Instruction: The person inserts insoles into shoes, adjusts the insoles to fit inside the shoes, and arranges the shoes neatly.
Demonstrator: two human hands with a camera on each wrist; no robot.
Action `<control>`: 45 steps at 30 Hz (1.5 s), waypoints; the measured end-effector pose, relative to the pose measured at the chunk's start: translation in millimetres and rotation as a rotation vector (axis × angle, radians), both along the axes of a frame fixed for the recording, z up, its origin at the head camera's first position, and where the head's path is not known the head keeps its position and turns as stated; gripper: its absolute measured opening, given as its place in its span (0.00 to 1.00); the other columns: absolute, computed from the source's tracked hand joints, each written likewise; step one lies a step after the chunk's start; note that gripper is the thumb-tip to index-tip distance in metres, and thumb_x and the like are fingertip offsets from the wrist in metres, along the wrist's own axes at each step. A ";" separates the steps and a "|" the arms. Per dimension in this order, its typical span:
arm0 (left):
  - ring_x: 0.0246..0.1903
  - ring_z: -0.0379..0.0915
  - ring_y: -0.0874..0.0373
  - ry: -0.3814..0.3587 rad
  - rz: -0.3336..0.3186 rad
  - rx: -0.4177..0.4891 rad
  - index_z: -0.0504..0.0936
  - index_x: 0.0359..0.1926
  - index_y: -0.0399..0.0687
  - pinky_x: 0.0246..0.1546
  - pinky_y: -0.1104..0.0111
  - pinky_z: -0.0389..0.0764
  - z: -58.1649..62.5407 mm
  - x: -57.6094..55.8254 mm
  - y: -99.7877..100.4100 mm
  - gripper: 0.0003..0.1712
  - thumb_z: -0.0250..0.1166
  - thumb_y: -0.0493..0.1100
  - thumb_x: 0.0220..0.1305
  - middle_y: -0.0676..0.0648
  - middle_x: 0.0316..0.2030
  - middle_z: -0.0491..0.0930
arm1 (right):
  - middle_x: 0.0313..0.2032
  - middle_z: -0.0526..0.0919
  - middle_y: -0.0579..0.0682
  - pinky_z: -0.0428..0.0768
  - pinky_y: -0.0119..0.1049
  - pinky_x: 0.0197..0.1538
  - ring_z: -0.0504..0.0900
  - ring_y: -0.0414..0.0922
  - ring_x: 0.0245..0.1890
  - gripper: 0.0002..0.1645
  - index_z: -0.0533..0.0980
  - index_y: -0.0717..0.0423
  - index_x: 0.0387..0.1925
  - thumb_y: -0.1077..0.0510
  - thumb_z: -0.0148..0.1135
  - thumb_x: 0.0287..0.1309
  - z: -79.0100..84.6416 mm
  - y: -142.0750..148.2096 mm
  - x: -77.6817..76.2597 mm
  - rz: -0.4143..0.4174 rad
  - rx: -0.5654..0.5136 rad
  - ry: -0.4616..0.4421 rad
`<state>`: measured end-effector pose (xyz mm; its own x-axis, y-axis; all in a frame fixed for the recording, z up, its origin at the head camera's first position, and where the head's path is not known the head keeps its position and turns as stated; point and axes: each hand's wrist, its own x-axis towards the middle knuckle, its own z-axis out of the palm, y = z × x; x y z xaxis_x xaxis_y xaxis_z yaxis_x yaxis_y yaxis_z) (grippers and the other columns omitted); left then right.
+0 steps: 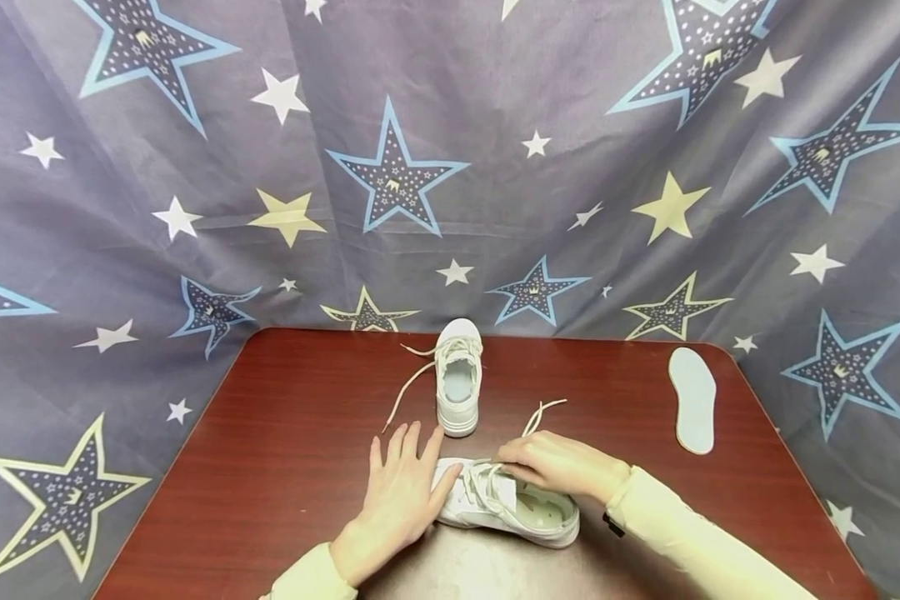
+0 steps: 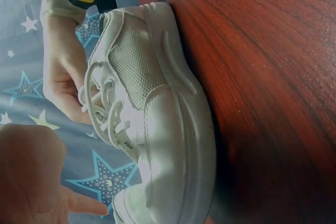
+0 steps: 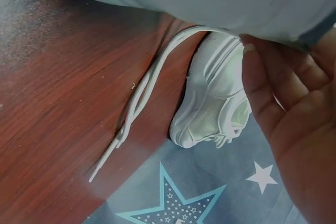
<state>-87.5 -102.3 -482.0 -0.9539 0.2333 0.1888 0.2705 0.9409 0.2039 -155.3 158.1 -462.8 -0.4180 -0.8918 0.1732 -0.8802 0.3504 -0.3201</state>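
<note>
A white lace-up sneaker lies on the table in front of me, toe to the left and heel to the right. My left hand is spread beside its toe, fingers straight and thumb against the toe cap. Over the tongue and laces, my right hand grips the tongue area with bent fingers; the left wrist view shows this right hand behind the laces. The exact hold of its fingertips is partly hidden. Loose lace ends trail over the table on the shoe's far side.
Behind, a second white sneaker stands with its toe away from me and its laces loose to the left. A pale blue insole lies at the right on the reddish-brown table. A star-patterned cloth hangs behind the table.
</note>
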 end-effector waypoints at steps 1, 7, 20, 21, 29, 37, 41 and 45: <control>0.69 0.64 0.37 -0.004 0.000 0.000 0.75 0.71 0.49 0.67 0.33 0.58 0.1 0.0 0.3 0.35 0.52 0.65 0.75 0.34 0.67 0.72 | 0.27 0.73 0.37 0.75 0.27 0.36 0.72 0.30 0.28 0.08 0.75 0.49 0.34 0.60 0.61 0.72 -0.3 0.1 -0.3 0.003 -0.005 -0.002; 0.66 0.68 0.38 -0.046 -0.027 0.036 0.75 0.70 0.48 0.65 0.33 0.62 2.3 0.3 3.1 0.35 0.51 0.65 0.76 0.34 0.65 0.73 | 0.30 0.78 0.37 0.78 0.27 0.39 0.75 0.29 0.30 0.03 0.78 0.49 0.39 0.60 0.62 0.71 -1.5 1.3 -2.0 -0.002 -0.022 -0.012; 0.55 0.76 0.41 -0.022 -0.067 0.012 0.79 0.64 0.45 0.54 0.43 0.72 2.2 3.7 8.6 0.32 0.53 0.64 0.76 0.37 0.55 0.78 | 0.40 0.86 0.42 0.81 0.29 0.45 0.83 0.34 0.39 0.07 0.82 0.53 0.46 0.61 0.63 0.70 5.1 18.5 -1.7 -0.078 -0.062 -0.096; 0.53 0.77 0.42 -0.007 -0.077 0.010 0.79 0.62 0.44 0.52 0.45 0.73 1.5 4.0 9.3 0.31 0.54 0.63 0.76 0.38 0.53 0.78 | 0.38 0.85 0.40 0.80 0.27 0.42 0.81 0.33 0.36 0.05 0.81 0.51 0.44 0.61 0.63 0.70 5.3 21.7 -1.3 -0.090 -0.070 -0.094; 0.39 0.74 0.51 0.230 -0.288 0.043 0.76 0.36 0.50 0.33 0.59 0.73 3.0 -3.5 16.1 0.11 0.68 0.49 0.68 0.48 0.36 0.75 | 0.30 0.73 0.32 0.71 0.25 0.33 0.71 0.29 0.28 0.10 0.73 0.43 0.34 0.60 0.65 0.67 4.4 42.8 5.0 -0.177 -0.033 -0.151; 0.37 0.76 0.59 0.345 -0.600 0.062 0.82 0.38 0.53 0.39 0.65 0.77 8.7 -18.0 30.8 0.02 0.68 0.43 0.69 0.54 0.36 0.77 | 0.26 0.69 0.30 0.66 0.24 0.29 0.68 0.29 0.25 0.12 0.72 0.43 0.32 0.60 0.67 0.64 -0.6 50.3 9.4 -0.194 0.031 -0.223; 0.36 0.77 0.60 0.311 -0.749 0.013 0.83 0.39 0.53 0.40 0.68 0.78 14.8 -22.9 40.0 0.02 0.67 0.40 0.66 0.55 0.38 0.77 | 0.25 0.68 0.30 0.65 0.24 0.28 0.67 0.28 0.25 0.13 0.71 0.43 0.31 0.60 0.67 0.65 -3.1 49.5 9.9 -0.193 0.043 -0.239; 0.38 0.79 0.64 0.235 -0.873 -0.057 0.84 0.39 0.55 0.38 0.73 0.79 19.9 -28.6 47.2 0.05 0.67 0.39 0.64 0.58 0.39 0.81 | 0.24 0.68 0.30 0.65 0.24 0.28 0.66 0.27 0.24 0.14 0.71 0.43 0.30 0.58 0.68 0.65 -4.3 48.9 10.0 -0.192 0.049 -0.235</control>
